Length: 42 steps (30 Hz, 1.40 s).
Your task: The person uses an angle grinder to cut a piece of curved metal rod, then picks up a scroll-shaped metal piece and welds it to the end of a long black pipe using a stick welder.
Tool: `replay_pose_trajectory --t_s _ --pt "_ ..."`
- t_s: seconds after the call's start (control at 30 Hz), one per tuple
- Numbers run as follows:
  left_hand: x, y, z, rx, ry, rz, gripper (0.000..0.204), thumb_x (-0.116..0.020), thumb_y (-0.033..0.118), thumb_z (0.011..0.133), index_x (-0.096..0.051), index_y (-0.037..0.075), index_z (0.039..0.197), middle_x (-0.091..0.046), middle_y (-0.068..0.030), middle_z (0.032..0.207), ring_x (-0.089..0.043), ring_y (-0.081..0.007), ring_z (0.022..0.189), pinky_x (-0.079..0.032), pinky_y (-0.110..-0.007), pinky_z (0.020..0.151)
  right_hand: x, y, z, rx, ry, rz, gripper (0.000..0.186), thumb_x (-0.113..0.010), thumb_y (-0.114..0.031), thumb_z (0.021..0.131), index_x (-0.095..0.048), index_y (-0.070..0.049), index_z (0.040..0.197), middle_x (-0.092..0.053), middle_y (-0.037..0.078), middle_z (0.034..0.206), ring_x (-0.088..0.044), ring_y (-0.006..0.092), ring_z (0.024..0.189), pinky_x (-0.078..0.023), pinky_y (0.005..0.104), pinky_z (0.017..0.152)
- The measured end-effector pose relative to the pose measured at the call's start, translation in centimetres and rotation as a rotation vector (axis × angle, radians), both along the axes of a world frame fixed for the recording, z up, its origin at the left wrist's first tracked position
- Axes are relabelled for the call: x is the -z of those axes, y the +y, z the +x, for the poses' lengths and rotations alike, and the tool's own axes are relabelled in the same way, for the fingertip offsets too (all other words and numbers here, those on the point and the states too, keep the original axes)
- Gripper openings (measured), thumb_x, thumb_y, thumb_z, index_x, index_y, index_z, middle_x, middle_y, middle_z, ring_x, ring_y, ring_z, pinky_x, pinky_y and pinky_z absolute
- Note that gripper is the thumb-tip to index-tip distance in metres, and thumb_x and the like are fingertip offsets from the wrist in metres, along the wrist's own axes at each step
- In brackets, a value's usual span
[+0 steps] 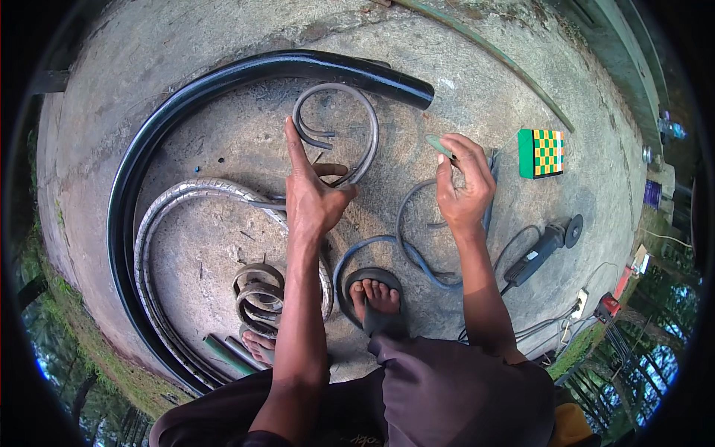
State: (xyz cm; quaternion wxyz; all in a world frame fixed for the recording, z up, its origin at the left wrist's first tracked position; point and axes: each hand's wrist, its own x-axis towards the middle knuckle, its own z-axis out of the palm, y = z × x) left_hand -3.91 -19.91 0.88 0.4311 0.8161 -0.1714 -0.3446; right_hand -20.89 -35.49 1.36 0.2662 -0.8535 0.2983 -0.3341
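Observation:
My left hand point(316, 200) is closed round a curled grey rod point(372, 128), its index finger stretched out along the curl. The rod bends into an open loop beyond my fingers; part of it is hidden behind the hand. Between the thumb and fingertips of my right hand point(465, 186) is a small flat green piece point(438, 145), whose exact kind I cannot make out. It is held a little to the right of the loop, apart from it. Below my right hand, a thin bluish curved tube point(397, 238) lies on the ground.
A thick black curved pipe point(130, 179) arcs round the left side. Inside it lie a silvery ribbed hoop point(153, 223), several rings point(257, 298) and a short green tube point(227, 354). At right are a green-and-yellow checkered box point(527, 154), an angle grinder point(532, 257) and cables. My sandalled foot point(376, 294) stands between.

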Motion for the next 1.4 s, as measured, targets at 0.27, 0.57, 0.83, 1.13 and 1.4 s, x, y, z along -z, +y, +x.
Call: replay_pose_trajectory --t_s 0.27,0.57,0.83,1.13,1.4 --pt "-0.2 0.0 0.2 -0.014 0.044 -0.012 0.134 -0.081 -0.005 0.063 0.006 0.016 0.164 -0.076 -0.0208 0.104 -0.076 -0.0311 0.093 -0.059 -0.04 0.084 1.7 1.2 -0.2 -0.129 0.231 0.317 0.043 -0.066 0.006 0.082 -0.067 -0.003 0.124 -0.068 0.02 0.124 -0.068 0.0381 0.113 -0.056 0.0424 0.099" --pt "-0.2 0.2 0.1 0.004 0.012 0.013 0.135 -0.082 -0.001 0.064 0.007 0.019 0.163 -0.076 -0.0196 0.108 -0.075 -0.0339 0.099 -0.059 -0.041 0.087 0.2 -0.7 -9.0 0.446 0.707 -0.091 0.055 -0.073 -0.017 0.089 -0.056 0.003 0.137 -0.064 0.029 0.126 -0.062 0.0448 0.117 -0.048 0.0507 0.1" --pt "-0.3 0.0 0.1 -0.011 0.042 0.016 0.134 -0.082 0.0 0.065 0.007 0.019 0.163 -0.076 -0.0193 0.11 -0.073 -0.0355 0.105 -0.057 -0.042 0.093 3.0 -1.3 -14.0 0.471 0.708 0.365 0.063 -0.08 -0.032 0.084 -0.057 0.0 0.134 -0.07 0.03 0.109 -0.067 0.0474 0.104 -0.051 0.0512 0.092" --pt "-0.3 -0.3 0.0 0.0 0.053 0.01 0.136 -0.083 0.0 0.064 0.008 0.019 0.164 -0.075 -0.0191 0.112 -0.073 -0.0351 0.107 -0.057 -0.041 0.094 3.4 -1.4 -17.0 0.375 0.516 0.704 0.04 -0.076 -0.009 0.078 -0.062 0.0 0.114 -0.07 0.01 0.087 -0.068 0.0221 0.074 -0.054 0.0341 0.073" --pt "-0.1 0.2 0.0 -0.006 0.023 0.014 0.136 -0.082 0.0 0.063 0.008 0.019 0.163 -0.075 -0.0192 0.112 -0.074 -0.0341 0.102 -0.059 -0.04 0.089 -4.1 2.2 -9.7 0.261 -0.062 1.231 0.041 -0.067 -0.004 0.083 -0.047 -0.001 0.119 -0.065 0.01 0.083 -0.065 0.0186 0.065 -0.051 0.031 0.06"
